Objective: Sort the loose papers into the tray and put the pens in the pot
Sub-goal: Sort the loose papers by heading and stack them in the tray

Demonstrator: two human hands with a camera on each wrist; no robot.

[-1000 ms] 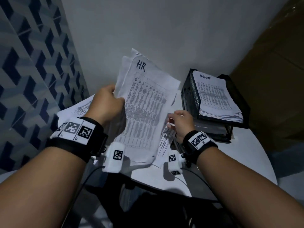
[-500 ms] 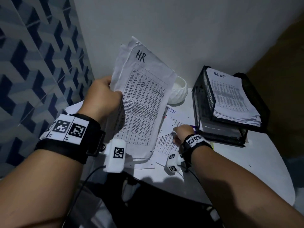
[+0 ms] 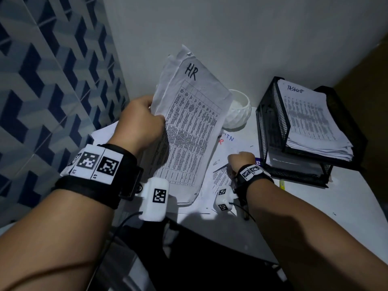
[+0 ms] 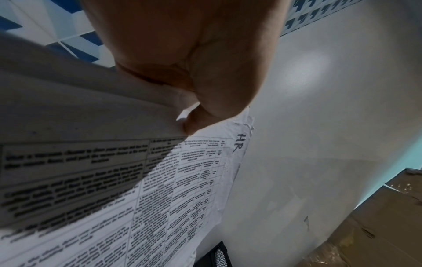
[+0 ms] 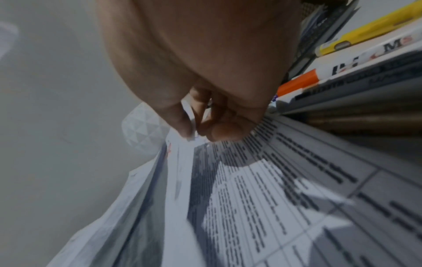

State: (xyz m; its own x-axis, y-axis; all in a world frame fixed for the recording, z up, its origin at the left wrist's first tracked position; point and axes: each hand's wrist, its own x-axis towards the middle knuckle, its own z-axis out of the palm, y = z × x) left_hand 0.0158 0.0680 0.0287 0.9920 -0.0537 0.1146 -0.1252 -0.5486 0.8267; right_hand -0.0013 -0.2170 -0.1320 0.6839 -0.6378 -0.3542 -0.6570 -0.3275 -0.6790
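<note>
My left hand [image 3: 144, 118] grips a stack of printed sheets marked "HR" [image 3: 190, 127] by its left edge and holds it upright above the table; the thumb [image 4: 194, 124] presses on the top sheet [image 4: 182, 189]. My right hand [image 3: 241, 160] is down on the loose papers [image 3: 220, 175] lying on the table, and its fingers [image 5: 219, 126] pinch the edge of one sheet [image 5: 251, 198]. A black mesh tray [image 3: 270, 127] at the right holds a stack headed "TASKLIST" [image 3: 310, 118]. A white faceted pot [image 3: 239, 112] stands behind the held stack. Several pens [image 5: 342, 59] lie beside the tray.
The white table [image 3: 336, 206] ends at a curved front edge near my body. A blue patterned tiled wall [image 3: 52, 80] is at the left, a plain white wall [image 3: 231, 28] behind. Brown cardboard boxes [image 4: 376, 225] stand at the right.
My right hand has let go of the HR stack and dropped to the loose papers on the table. The left hand has kept the stack upright. The view has shifted, showing the white pot.
</note>
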